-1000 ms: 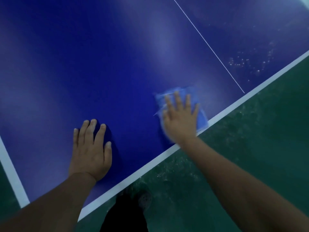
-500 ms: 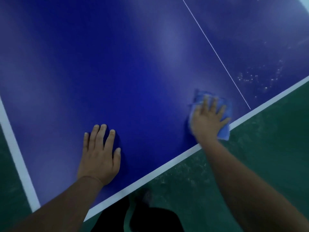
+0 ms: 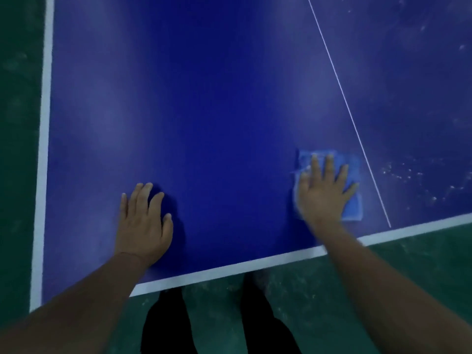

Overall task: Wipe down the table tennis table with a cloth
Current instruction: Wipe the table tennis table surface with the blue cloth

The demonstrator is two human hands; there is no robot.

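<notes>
The blue table tennis table (image 3: 217,111) fills most of the view, with white edge lines and a thin white centre line. A light blue folded cloth (image 3: 353,203) lies flat near the table's near edge, just left of the centre line. My right hand (image 3: 323,190) presses on it with fingers spread and straight. My left hand (image 3: 143,223) rests flat on the bare table surface further left, fingers straight, holding nothing.
White specks of dust or droplets (image 3: 413,177) dot the table right of the centre line. The green floor (image 3: 319,290) lies below the near edge and along the left. My dark trouser legs (image 3: 166,325) stand at the table's edge.
The view has swung so the table's left edge and near corner now show. My right hand with the cloth has slid right toward the centre line. My left hand stays planted.
</notes>
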